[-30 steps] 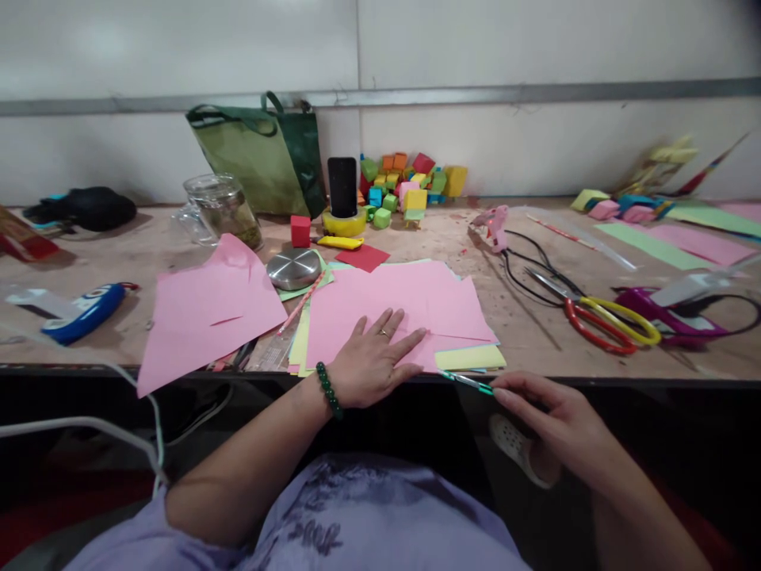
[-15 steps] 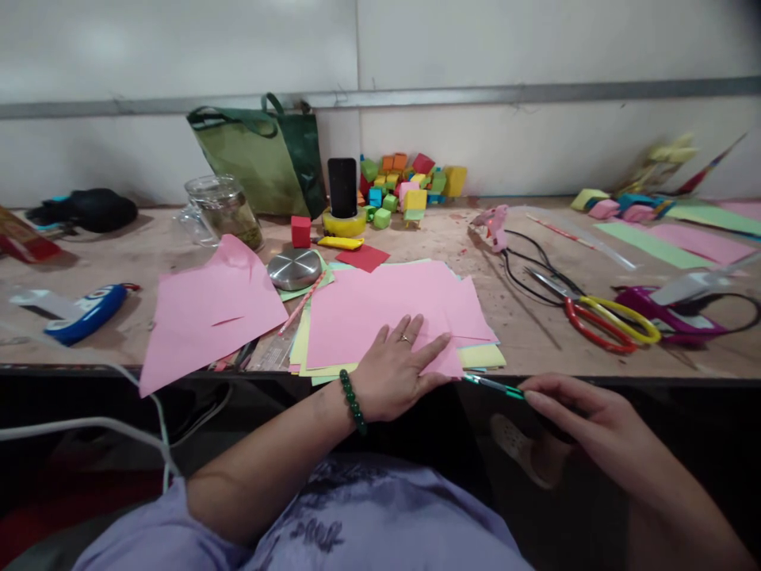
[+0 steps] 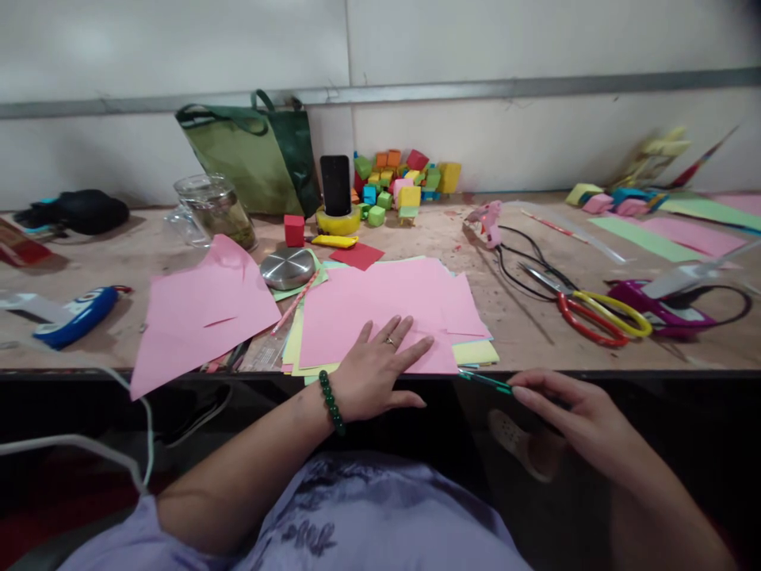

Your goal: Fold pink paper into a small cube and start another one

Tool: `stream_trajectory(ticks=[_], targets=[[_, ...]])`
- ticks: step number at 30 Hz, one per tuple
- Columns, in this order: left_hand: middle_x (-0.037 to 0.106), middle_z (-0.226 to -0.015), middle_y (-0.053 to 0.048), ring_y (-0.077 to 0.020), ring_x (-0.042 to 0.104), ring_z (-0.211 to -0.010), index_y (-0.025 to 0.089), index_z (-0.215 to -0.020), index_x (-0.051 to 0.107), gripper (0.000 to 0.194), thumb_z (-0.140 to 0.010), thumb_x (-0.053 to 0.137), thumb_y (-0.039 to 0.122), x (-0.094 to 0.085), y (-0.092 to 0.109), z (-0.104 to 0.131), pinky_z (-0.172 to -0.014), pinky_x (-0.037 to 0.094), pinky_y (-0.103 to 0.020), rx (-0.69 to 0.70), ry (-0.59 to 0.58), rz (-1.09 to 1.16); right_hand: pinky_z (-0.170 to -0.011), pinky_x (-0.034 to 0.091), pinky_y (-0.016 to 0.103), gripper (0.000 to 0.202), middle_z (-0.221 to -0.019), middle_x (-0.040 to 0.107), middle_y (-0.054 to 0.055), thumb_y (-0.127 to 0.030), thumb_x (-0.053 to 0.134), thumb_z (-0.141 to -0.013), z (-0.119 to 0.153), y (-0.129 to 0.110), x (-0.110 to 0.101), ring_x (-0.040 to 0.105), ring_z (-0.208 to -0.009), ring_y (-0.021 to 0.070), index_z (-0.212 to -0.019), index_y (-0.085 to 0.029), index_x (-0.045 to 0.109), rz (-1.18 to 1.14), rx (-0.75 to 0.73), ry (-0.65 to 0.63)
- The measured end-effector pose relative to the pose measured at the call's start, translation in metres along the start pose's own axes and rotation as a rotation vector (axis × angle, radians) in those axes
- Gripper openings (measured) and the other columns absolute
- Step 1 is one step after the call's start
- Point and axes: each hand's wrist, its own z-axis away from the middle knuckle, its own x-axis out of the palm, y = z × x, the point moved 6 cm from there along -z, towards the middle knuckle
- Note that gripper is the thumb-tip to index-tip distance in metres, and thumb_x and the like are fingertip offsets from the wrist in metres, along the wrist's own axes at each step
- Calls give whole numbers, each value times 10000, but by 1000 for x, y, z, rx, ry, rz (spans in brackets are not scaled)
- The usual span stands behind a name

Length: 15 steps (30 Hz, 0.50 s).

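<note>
My left hand (image 3: 380,369), with a green bead bracelet and a ring, lies spread on a pink sheet of paper (image 3: 369,289). Its thumb hangs past the table's front edge. Under the pink sheet is a stack of yellow and green paper (image 3: 476,353). A smaller pink piece overlaps it on the right. Just off the table edge, my right hand (image 3: 571,412) is closed around a slim green utility knife (image 3: 487,381), whose tip points left at the corner of the pink sheet. The lower part of the knife is hidden in the palm.
Left are a curled pink sheet (image 3: 202,325), a steel lid (image 3: 288,268), a glass mug (image 3: 217,210) and a blue tool (image 3: 77,317). Right lie scissors (image 3: 594,317), a pink glue gun (image 3: 491,224) and a purple tool (image 3: 659,313). Paper cubes (image 3: 404,178) and a phone (image 3: 336,184) stand behind.
My left thumb has come off the pink sheet's front corner and now points out below it. The view has shifted slightly; my right hand still holds the utility knife near the corner.
</note>
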Motion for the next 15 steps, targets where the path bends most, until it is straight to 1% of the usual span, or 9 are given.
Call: stream_trajectory(ticks=[2, 5, 7, 11, 15], targets=[[86, -1573, -166, -349, 100, -1446, 296, -1497, 152, 894, -782, 492, 710, 1, 0, -1, -1084, 166, -638, 1, -5, -4, -593, 495, 296, 486, -699, 694, 50, -689, 663, -618, 0, 1, -2, 623, -651, 205, -707, -216, 729, -4, 14, -10], [79, -1572, -171, -346, 95, -1448, 291, -1497, 151, 937, -753, 542, 706, 1, 0, -1, -1087, 156, -637, -2, -10, -10, -619, 494, 302, 490, -724, 705, 57, -691, 669, -608, -1, 2, -3, 629, -680, 214, -703, -215, 730, -12, 11, 14], [78, -1572, -172, -344, 95, -1448, 285, -1496, 159, 948, -744, 561, 700, 0, 1, -1, -1091, 151, -633, -6, -14, -15, -636, 495, 302, 496, -737, 709, 61, -688, 670, -608, -1, 2, -2, 631, -698, 218, -714, -207, 732, -23, 10, 10], [74, -1572, -170, -341, 88, -1449, 284, -1497, 154, 973, -728, 597, 685, 0, 1, -1, -1094, 145, -632, -16, -29, -25, -589, 481, 279, 491, -682, 684, 52, -672, 682, -605, 1, 5, 1, 611, -645, 195, -706, -193, 726, -50, 49, -18], [66, -1572, -168, -342, 81, -1450, 285, -1497, 151, 985, -721, 610, 679, 1, 1, -1, -1095, 137, -634, -18, -30, -27, -617, 482, 281, 452, -717, 694, 49, -641, 692, -614, 2, 1, 1, 612, -675, 197, -720, -203, 730, -62, 34, -7]])
